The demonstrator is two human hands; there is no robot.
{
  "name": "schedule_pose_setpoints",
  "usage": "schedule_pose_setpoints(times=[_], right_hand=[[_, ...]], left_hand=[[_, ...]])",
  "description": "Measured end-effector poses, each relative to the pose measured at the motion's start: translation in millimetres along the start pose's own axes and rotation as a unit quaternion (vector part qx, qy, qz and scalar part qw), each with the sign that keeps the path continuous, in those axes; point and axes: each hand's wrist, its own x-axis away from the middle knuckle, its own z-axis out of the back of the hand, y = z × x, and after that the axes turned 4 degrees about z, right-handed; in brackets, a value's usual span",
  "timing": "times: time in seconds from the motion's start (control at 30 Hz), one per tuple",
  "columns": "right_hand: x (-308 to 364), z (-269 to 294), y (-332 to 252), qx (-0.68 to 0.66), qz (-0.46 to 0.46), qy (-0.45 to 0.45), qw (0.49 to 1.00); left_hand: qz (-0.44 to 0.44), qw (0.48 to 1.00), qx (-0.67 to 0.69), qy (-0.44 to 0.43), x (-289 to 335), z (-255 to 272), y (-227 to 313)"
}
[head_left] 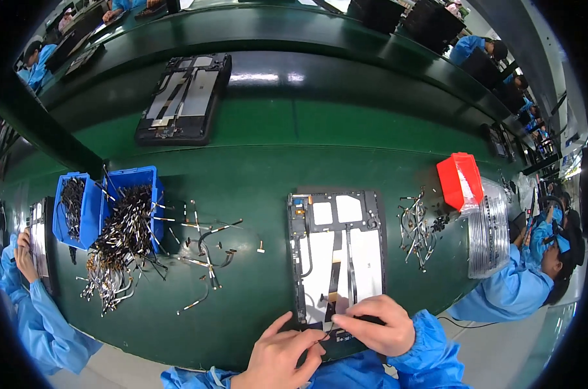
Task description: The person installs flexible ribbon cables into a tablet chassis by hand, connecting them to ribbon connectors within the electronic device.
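Observation:
An opened tablet point(305, 266) lies in front of me, its inside showing white battery panels, a dark ribbon cable point(335, 272) and a black frame. At its near end, my left hand point(277, 358) pinches a thin dark cable point(328, 332) between thumb and forefinger. My right hand point(383, 329) reaches over the tablet's lower right corner, its thumb and forefinger closed at the other end of that cable. The fingertips hide most of the cable, and the hands cover part of the tablet's near edge.
Blue bins point(155, 170) heaped with short cables stand at left, with loose cables point(206, 256) spilling beside them. Right of the tablet lie more cables point(417, 227), a red bin point(459, 181) and clear plastic trays point(488, 240). Another tablet point(183, 97) lies further back. Co-workers sit both sides.

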Motion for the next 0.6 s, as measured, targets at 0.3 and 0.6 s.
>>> schedule_pose_setpoints(times=[0.3, 0.6], right_hand=[[-43, -28, 19, -0.105, -0.081, 0.016, 0.991], [-55, -45, 41, -0.267, -0.278, 0.048, 0.922]], left_hand=[[-0.033, 0.995, -0.083, 0.054, -15, 21, -1], [-0.131, 0.901, -0.4, 0.101, -26, 27, -27]])
